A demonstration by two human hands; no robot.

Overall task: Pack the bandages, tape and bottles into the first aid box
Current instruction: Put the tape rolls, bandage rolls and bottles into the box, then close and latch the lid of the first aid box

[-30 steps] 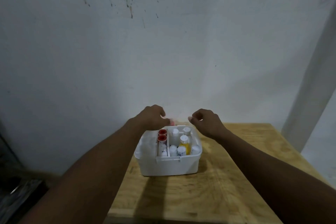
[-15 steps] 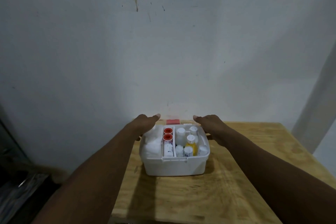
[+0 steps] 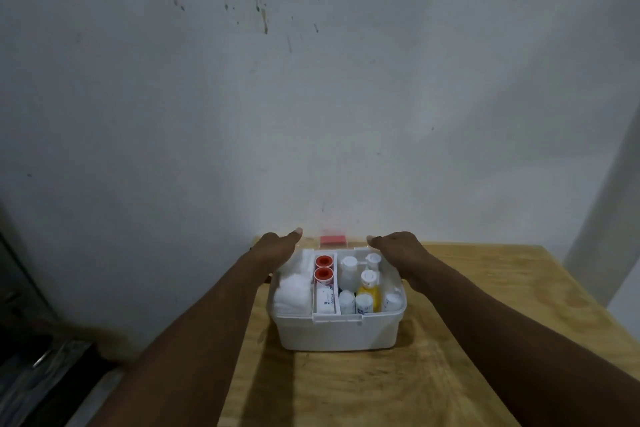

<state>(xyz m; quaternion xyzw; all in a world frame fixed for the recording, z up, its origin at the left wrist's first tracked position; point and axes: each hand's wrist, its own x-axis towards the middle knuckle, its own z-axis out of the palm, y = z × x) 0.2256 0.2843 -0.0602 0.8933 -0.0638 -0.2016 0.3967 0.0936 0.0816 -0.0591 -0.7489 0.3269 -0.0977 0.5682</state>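
Pale wall (image 3: pixel 311 97), flecked with dark splatter marks (image 3: pixel 263 17) high above, fills most of my view. Below it a wooden tabletop (image 3: pixel 450 340) carries the white first aid box (image 3: pixel 337 333), which stands open at the top. The box's left compartment is stuffed with white bandages (image 3: pixel 292 295). Its narrow middle slot has two tape rolls (image 3: pixel 323 268) with red cores at the far end, and its right compartment holds upright white bottles (image 3: pixel 348 267) and one yellow bottle (image 3: pixel 369 293). A red tab (image 3: pixel 333 240) sits just behind the box's far rim, on what may be a clear lid folded back, though I cannot make that out. The left hand (image 3: pixel 277 248) lies at the box's far left corner and the right hand (image 3: pixel 398 248) at its far right corner. Both have fingers straight and together and grasp nothing; whether they touch anything behind the box I cannot tell. Both forearms flank the box, the left one hiding the tabletop's edge on that side. Dark blurred clutter (image 3: pixel 41 374) lies well left of the box.
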